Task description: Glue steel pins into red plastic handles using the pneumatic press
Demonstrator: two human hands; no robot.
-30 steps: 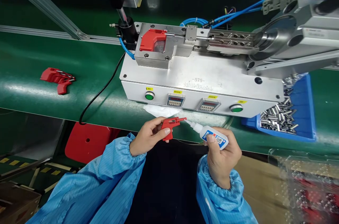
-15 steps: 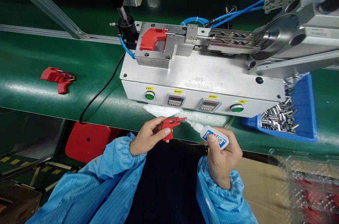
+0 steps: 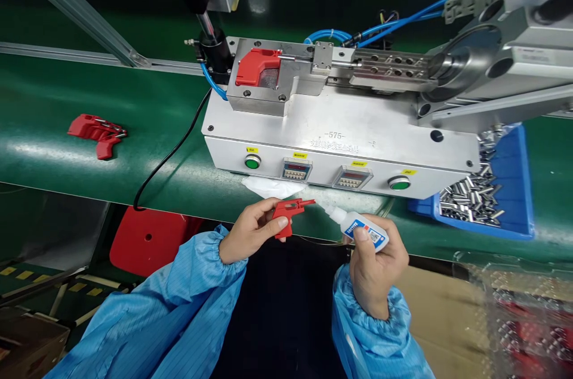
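Observation:
Between the thumb and fingers of my left hand [image 3: 255, 227] is a red pistol-shaped plastic part [image 3: 285, 212], its thin barrel end pointing right. My right hand [image 3: 378, 256] is closed around a white glue bottle [image 3: 364, 231] with a blue label. The bottle lies tilted, its thin clear nozzle pointing up and left at the tip of the red part. Nozzle and tip are very close; whether they touch I cannot tell. Just behind stands a metal press machine [image 3: 340, 122] with another red part [image 3: 257, 67] seated in its fixture.
Several red parts with metal pins [image 3: 96, 131] lie on the green bench [image 3: 45, 158] at left. A blue bin [image 3: 514, 188] of short metal tubes stands right of the machine. Clear plastic trays [image 3: 474, 265] are at lower right, a red stool [image 3: 147, 239] at lower left.
The glue bottle has shifted very slightly to the right, its nozzle a bit away from the red part's tip. My left hand keeps its place and hold.

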